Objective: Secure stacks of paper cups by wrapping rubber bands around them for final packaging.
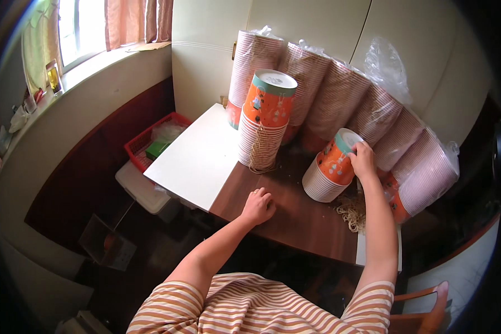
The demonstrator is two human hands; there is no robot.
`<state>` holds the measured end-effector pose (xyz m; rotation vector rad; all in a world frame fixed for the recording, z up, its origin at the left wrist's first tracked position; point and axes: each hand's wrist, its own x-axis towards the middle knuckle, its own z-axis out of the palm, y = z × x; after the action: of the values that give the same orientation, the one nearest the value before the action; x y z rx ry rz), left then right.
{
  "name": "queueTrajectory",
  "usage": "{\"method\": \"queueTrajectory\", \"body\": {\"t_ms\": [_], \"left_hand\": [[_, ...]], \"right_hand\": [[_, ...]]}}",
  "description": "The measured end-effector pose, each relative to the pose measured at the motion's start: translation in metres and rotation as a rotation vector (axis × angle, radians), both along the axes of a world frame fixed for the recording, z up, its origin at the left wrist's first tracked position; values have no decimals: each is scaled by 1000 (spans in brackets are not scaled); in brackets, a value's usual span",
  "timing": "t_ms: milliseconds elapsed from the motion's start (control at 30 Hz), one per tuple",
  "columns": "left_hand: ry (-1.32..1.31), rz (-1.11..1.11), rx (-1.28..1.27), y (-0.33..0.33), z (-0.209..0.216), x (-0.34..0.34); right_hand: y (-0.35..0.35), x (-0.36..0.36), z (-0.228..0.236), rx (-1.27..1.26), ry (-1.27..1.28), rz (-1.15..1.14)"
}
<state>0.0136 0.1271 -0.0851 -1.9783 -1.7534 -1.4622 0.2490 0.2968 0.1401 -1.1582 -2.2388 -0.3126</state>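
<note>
Orange shorter paper-cup stack [335, 166] is being gripped by right hand [363, 160], light pressure advised; left hand [258, 206] is being held curled, contents untellable

No text is legible, print [275, 79] atop the left unbagged cup stack [266, 117] included.

This looks like a room in a home, with some packing work in it. Pink curtains [122, 25] hang at a bright window [83, 28] far left, small household odds and ends [19, 118] line the sill [111, 64], and a wooden chair [437, 303] stands near right. Bagged stacks of paper cups [334, 100] along the surface [189, 161] add the workshop touch.
</note>
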Motion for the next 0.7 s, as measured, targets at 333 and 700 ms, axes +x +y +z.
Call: {"method": "queueTrajectory", "body": {"t_ms": [333, 700], "left_hand": [[98, 7, -26, 0, 1, 4], [42, 0, -94, -3, 0, 0]], "right_hand": [[3, -3, 58, 134, 50, 74], [-114, 14, 73, 286, 735, 154]]}}
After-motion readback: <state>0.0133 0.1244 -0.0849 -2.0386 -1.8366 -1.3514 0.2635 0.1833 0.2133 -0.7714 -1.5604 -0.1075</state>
